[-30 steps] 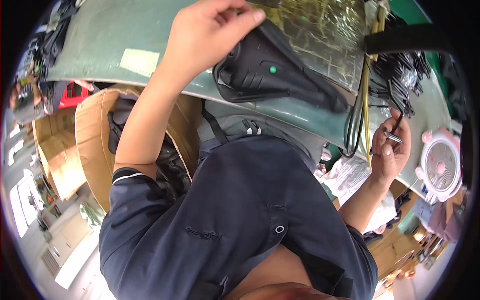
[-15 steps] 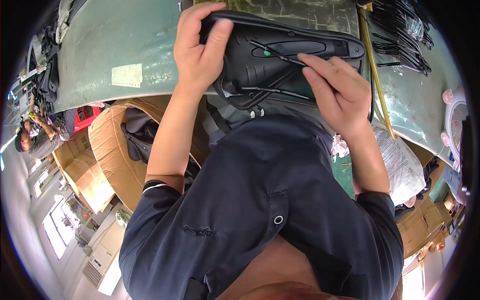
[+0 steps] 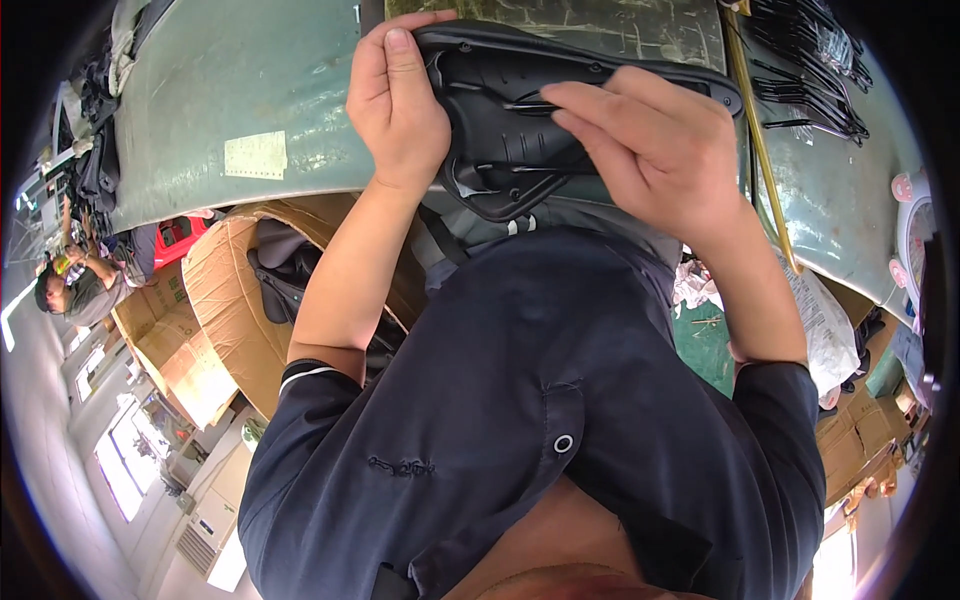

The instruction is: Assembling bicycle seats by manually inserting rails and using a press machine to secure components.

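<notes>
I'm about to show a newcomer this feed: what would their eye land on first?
First, the black saddle at top centre, its wide end in the left hand while the right hand pinches thin black rods over its hollow side. Next, the pile of dark rods on the green table, upper right. Then the open cardboard box at left, below the table's edge.

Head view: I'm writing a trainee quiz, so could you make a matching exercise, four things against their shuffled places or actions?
1. Left hand
2. Right hand
3. Pale sheet
4. Black rods

A. On the green table, left of both hands
B. Pinching a black wire piece over the underside of a black saddle
C. On the table, right of the saddle
D. Gripping the saddle's wide end

Pairs: 1-D; 2-B; 3-A; 4-C
</notes>
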`<state>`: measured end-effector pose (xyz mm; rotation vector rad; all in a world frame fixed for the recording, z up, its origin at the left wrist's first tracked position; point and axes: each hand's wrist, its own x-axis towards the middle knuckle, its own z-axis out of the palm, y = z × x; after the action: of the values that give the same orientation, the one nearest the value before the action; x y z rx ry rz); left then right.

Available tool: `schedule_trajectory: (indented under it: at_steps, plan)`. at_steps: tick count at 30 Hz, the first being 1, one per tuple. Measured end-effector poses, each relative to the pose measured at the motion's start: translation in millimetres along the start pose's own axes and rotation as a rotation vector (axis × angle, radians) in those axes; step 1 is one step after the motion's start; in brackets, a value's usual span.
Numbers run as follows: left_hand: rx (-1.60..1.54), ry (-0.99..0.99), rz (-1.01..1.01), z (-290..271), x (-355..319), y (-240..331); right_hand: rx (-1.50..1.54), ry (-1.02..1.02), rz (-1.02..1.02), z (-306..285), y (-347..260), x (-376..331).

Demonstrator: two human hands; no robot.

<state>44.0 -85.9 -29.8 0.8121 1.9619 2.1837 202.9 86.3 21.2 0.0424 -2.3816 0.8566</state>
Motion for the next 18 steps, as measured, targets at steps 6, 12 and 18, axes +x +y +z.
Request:
schedule_trajectory:
  at_steps: [6,12,18]
  plan:
    - [0.088,-0.037,0.135,3,9,-5,-0.052,-0.005,-0.079,3,6,16]
    - [0.404,-0.132,0.209,-5,11,11,0.035,-0.071,-0.139,-1,14,32]
    - [0.764,-0.425,0.759,-19,22,27,-0.25,0.122,-0.369,-43,35,76]
